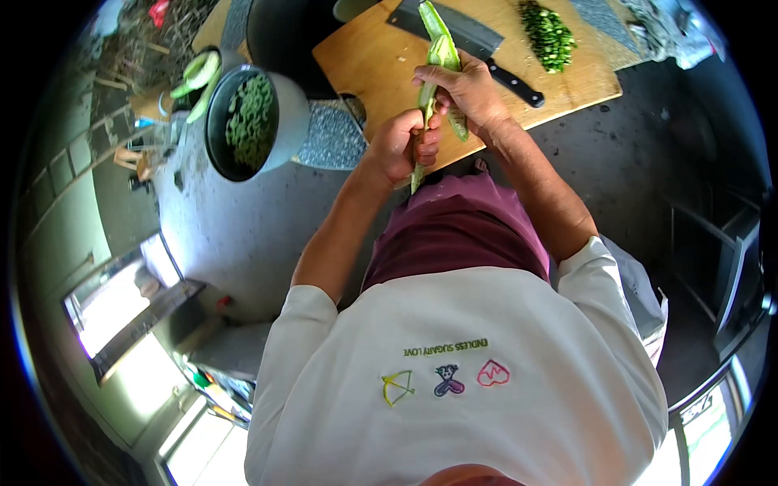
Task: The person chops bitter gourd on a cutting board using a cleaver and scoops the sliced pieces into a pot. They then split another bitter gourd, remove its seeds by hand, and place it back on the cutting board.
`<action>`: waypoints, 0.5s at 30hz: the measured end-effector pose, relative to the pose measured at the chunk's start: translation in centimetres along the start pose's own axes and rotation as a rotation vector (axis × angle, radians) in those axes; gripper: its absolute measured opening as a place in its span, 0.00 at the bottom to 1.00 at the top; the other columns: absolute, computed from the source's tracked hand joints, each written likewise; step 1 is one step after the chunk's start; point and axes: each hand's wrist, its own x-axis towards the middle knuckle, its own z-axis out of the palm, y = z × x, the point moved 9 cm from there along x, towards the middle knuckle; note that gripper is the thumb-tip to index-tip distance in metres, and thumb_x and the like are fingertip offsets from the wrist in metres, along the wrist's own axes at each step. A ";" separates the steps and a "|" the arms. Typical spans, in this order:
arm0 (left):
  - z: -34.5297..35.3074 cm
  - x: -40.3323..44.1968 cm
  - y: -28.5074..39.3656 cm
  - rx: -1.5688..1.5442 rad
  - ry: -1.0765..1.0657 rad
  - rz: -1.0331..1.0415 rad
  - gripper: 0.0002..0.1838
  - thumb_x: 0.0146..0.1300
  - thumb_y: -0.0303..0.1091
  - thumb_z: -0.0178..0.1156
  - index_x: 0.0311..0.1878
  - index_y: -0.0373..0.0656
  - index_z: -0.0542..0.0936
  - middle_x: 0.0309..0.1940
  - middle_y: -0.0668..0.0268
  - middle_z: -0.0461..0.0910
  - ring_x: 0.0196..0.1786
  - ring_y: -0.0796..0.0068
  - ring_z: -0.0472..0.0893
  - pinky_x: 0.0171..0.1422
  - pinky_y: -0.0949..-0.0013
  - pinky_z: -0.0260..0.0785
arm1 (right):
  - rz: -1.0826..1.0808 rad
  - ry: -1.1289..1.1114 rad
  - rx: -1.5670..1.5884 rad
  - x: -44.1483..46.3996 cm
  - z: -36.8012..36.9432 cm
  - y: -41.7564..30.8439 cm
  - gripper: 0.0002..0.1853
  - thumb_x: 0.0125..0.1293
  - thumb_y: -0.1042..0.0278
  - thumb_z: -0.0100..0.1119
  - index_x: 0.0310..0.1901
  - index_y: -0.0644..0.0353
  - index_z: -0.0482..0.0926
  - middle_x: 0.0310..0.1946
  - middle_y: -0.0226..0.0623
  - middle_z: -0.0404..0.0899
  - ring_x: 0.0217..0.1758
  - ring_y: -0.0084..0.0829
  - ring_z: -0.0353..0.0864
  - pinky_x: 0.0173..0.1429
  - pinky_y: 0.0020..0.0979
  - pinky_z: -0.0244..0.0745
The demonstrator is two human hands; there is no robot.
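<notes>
My right hand (472, 87) is closed around a long green gourd (442, 53), split lengthwise with its pale inside showing. Just below it, my left hand (399, 146) has its fingers wrapped round a pale green strip of the gourd (417, 178), whose end hangs under the fist. Whether this strip is still joined to the upper part is hidden by the fingers. Both hands are over the near edge of a wooden cutting board (356, 61). A cleaver (515, 83) with a black handle lies on the board beyond my right hand.
Chopped green pieces (548, 36) are heaped at the board's far right. Left of the board stands a pot (284, 121) with green pieces inside, and pale gourd pieces (198, 73) lie beside it. A large dark wok-like vessel (279, 36) is behind.
</notes>
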 end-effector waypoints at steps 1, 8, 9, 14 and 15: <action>0.0 -0.5 -0.2 -0.022 0.030 0.001 0.04 0.54 0.31 0.44 0.33 0.47 0.67 0.17 0.73 0.62 0.17 0.83 0.58 0.21 0.77 0.51 | 0.024 -0.035 0.005 0.0 0.6 0.4 0.12 0.54 0.72 0.63 0.36 0.64 0.70 0.28 0.39 0.79 0.14 0.17 0.65 0.16 0.20 0.65; -1.6 -4.0 -1.8 -0.284 0.018 0.071 0.10 0.49 0.23 0.43 0.35 0.48 0.68 0.20 0.74 0.60 0.19 0.85 0.57 0.24 0.78 0.51 | 0.024 -0.139 -0.061 -0.7 5.1 1.5 0.10 0.53 0.73 0.63 0.33 0.66 0.72 0.23 0.37 0.79 0.13 0.18 0.67 0.16 0.21 0.62; -1.6 -4.5 -1.8 -0.318 0.006 0.127 0.11 0.50 0.23 0.43 0.37 0.47 0.68 0.20 0.74 0.60 0.19 0.84 0.57 0.24 0.78 0.51 | -0.003 -0.142 -0.143 -1.1 5.9 1.1 0.10 0.53 0.71 0.63 0.33 0.65 0.72 0.25 0.37 0.79 0.14 0.16 0.66 0.16 0.20 0.62; -3.5 -8.2 -0.9 -0.181 0.068 0.340 0.11 0.56 0.27 0.43 0.41 0.41 0.71 0.27 0.65 0.71 0.27 0.72 0.71 0.36 0.70 0.65 | -0.163 -0.217 -0.271 -3.6 11.3 -0.9 0.08 0.56 0.73 0.61 0.35 0.64 0.73 0.25 0.37 0.79 0.14 0.14 0.66 0.17 0.17 0.61; -4.7 -9.1 -1.1 -0.070 0.057 0.329 0.10 0.59 0.33 0.42 0.39 0.42 0.71 0.30 0.63 0.74 0.31 0.68 0.74 0.40 0.67 0.67 | -0.193 -0.219 -0.232 -3.8 12.8 -0.9 0.10 0.56 0.75 0.61 0.38 0.64 0.71 0.23 0.33 0.78 0.13 0.14 0.66 0.15 0.18 0.61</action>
